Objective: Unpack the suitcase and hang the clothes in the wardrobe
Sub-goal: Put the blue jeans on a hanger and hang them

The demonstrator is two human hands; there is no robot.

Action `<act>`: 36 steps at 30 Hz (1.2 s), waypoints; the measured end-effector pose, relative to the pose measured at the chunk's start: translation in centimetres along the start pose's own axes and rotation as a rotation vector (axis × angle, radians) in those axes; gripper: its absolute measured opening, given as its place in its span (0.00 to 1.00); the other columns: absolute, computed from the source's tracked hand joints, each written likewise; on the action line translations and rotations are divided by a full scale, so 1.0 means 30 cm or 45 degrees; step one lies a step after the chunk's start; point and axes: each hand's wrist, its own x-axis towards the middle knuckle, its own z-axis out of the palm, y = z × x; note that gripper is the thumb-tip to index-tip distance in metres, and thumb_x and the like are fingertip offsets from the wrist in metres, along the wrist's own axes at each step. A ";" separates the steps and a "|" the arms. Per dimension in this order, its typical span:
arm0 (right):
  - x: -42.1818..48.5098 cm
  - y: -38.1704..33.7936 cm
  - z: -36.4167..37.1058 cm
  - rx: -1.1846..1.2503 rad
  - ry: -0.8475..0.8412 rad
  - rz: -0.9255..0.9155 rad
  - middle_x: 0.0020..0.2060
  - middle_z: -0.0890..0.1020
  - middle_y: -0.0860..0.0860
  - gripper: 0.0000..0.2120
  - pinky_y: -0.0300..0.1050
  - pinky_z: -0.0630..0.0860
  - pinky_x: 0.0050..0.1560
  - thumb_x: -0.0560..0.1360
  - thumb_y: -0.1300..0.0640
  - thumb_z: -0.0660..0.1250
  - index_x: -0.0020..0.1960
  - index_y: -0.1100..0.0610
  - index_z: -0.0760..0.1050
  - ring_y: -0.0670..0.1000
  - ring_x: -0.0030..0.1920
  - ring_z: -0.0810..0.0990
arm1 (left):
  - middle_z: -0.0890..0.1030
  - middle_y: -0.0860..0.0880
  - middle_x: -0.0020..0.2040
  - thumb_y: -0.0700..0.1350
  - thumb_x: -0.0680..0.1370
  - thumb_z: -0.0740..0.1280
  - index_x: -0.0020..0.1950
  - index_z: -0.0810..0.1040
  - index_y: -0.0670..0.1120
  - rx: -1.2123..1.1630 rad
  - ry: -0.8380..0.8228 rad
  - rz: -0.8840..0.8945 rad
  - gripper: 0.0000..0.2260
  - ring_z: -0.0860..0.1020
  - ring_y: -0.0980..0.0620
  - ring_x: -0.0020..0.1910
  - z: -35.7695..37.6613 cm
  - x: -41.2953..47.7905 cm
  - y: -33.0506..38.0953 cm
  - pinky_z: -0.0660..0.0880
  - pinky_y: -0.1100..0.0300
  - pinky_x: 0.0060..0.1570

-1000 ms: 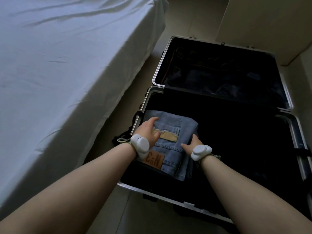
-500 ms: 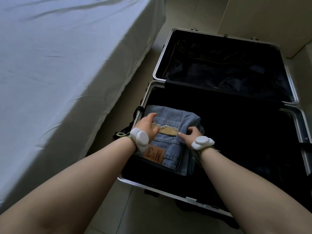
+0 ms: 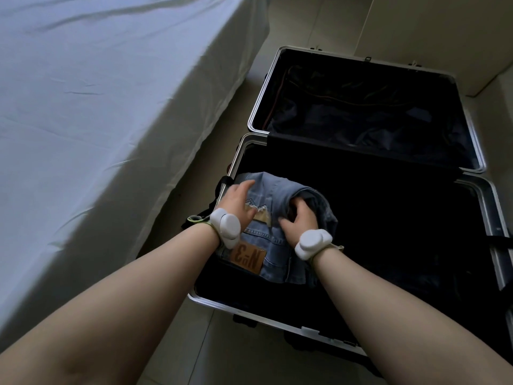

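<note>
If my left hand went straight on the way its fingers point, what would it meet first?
Probably more of the folded jeans under the left hand, then the suitcase lining; depth is unclear.

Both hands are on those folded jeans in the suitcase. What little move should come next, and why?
Probably lift the folded jeans straight up out of the suitcase: the right hand curls into their fold, the left hand lies flat on top, and nothing covers them.
</note>
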 end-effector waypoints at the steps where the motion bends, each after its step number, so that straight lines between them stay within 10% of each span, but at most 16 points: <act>1: -0.016 -0.012 0.001 0.043 -0.021 -0.056 0.59 0.79 0.53 0.22 0.45 0.72 0.59 0.71 0.63 0.67 0.64 0.55 0.71 0.55 0.62 0.76 | 0.63 0.44 0.72 0.42 0.75 0.68 0.75 0.57 0.51 -0.001 0.046 0.018 0.31 0.67 0.44 0.68 -0.015 0.008 -0.002 0.67 0.53 0.65; 7: -0.103 -0.071 -0.034 0.100 -0.134 -0.190 0.57 0.80 0.50 0.20 0.49 0.73 0.62 0.73 0.63 0.65 0.64 0.51 0.72 0.51 0.61 0.77 | 0.43 0.47 0.78 0.39 0.73 0.66 0.76 0.44 0.57 0.319 -0.043 0.160 0.41 0.41 0.45 0.76 -0.066 0.041 0.060 0.49 0.48 0.74; 10: -0.133 -0.089 -0.063 0.007 -0.133 -0.258 0.59 0.79 0.51 0.21 0.48 0.72 0.63 0.73 0.63 0.65 0.65 0.52 0.71 0.53 0.62 0.76 | 0.43 0.48 0.78 0.43 0.72 0.67 0.75 0.52 0.59 0.388 -0.115 0.194 0.37 0.39 0.44 0.76 -0.064 0.051 0.086 0.44 0.46 0.73; 14: -0.154 -0.091 -0.109 -0.148 -0.055 -0.346 0.56 0.80 0.52 0.19 0.50 0.74 0.60 0.73 0.63 0.66 0.63 0.53 0.73 0.54 0.59 0.77 | 0.67 0.51 0.69 0.46 0.71 0.69 0.63 0.71 0.51 0.359 -0.143 0.268 0.21 0.53 0.47 0.76 -0.084 0.054 0.084 0.41 0.41 0.72; 18: -0.162 -0.091 -0.164 -0.277 0.221 -0.504 0.53 0.78 0.52 0.14 0.53 0.77 0.52 0.69 0.59 0.71 0.54 0.56 0.77 0.55 0.54 0.76 | 0.76 0.53 0.42 0.48 0.67 0.67 0.51 0.72 0.48 0.143 -0.083 0.349 0.14 0.77 0.47 0.50 -0.096 0.045 0.103 0.51 0.47 0.72; 21: -0.145 -0.106 -0.218 -0.372 0.383 -0.542 0.63 0.70 0.54 0.29 0.52 0.69 0.63 0.63 0.47 0.77 0.59 0.54 0.71 0.56 0.62 0.69 | 0.74 0.55 0.36 0.40 0.67 0.69 0.46 0.70 0.50 -0.059 -0.032 0.389 0.12 0.73 0.53 0.38 -0.116 0.030 0.141 0.71 0.58 0.51; 25: -0.109 -0.143 -0.325 -0.461 0.075 -0.325 0.71 0.64 0.51 0.54 0.53 0.50 0.75 0.61 0.39 0.75 0.76 0.52 0.49 0.53 0.73 0.57 | 0.74 0.55 0.36 0.35 0.68 0.68 0.46 0.72 0.47 -0.155 0.012 0.474 0.11 0.73 0.59 0.35 -0.143 0.004 0.200 0.67 0.73 0.35; 29: -0.089 -0.199 -0.373 -0.365 0.031 -0.334 0.45 0.77 0.46 0.17 0.51 0.75 0.52 0.65 0.47 0.74 0.50 0.50 0.73 0.50 0.49 0.78 | 0.76 0.53 0.39 0.35 0.68 0.67 0.48 0.71 0.49 -0.231 0.065 0.481 0.13 0.74 0.57 0.38 -0.171 -0.010 0.240 0.69 0.71 0.37; 36: -0.145 -0.407 -0.489 0.116 0.025 -0.192 0.33 0.78 0.46 0.10 0.57 0.79 0.41 0.65 0.51 0.71 0.43 0.48 0.72 0.49 0.36 0.79 | 0.79 0.51 0.46 0.38 0.71 0.69 0.56 0.74 0.48 -0.265 0.088 0.451 0.15 0.77 0.54 0.45 -0.391 -0.096 0.401 0.74 0.63 0.46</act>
